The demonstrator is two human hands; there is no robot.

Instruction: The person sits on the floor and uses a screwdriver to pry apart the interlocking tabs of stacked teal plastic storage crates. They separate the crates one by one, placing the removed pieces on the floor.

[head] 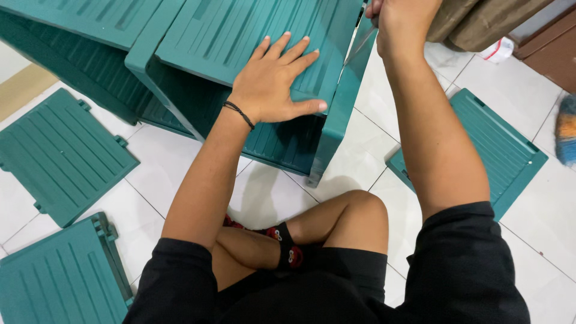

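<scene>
Fingers (292, 51) spread flat on teal panel (252, 36) above tiled floor (360, 162)

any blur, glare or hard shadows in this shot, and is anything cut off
Head view: even, soft light; only a faint shadow on the white tiled floor under the ribbed green plastic cabinet. No strong glare. The left hand, flat on the cabinet, is sharp. The right hand is cut by the top edge, its grip on a thin metal tool partly out of frame. The striped object at the right edge is blurred.

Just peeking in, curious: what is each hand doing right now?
Left hand: open, pressed flat on the green plastic cabinet panel.
Right hand: closed around a thin metal tool, its kind unclear.
</scene>
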